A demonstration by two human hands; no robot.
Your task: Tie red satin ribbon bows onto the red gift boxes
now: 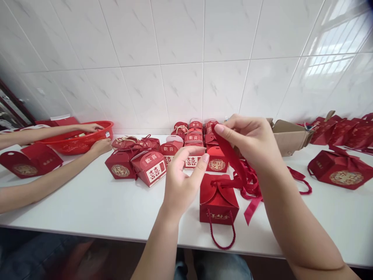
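A red gift box [218, 200] with a cord handle stands near the table's front edge, its flaps folded closed on top. Through the top runs a red ribbon [230, 153], whose raised end is pinched in my right hand [247, 136], up and to the right of the box. My left hand [186, 177] hovers left of the box, thumb and fingers curved apart with nothing between them. A heap of loose red ribbon [252, 182] lies right of the box, partly hidden behind my right forearm.
Several red boxes [148, 167] are grouped behind my hands. At left, another person's arms [67, 171] reach to a red basket [72, 144] beside an open box [30, 161]. A brown carton [291, 138] and a ribbon-tied box [342, 169] stand at right. A tiled wall rises behind.
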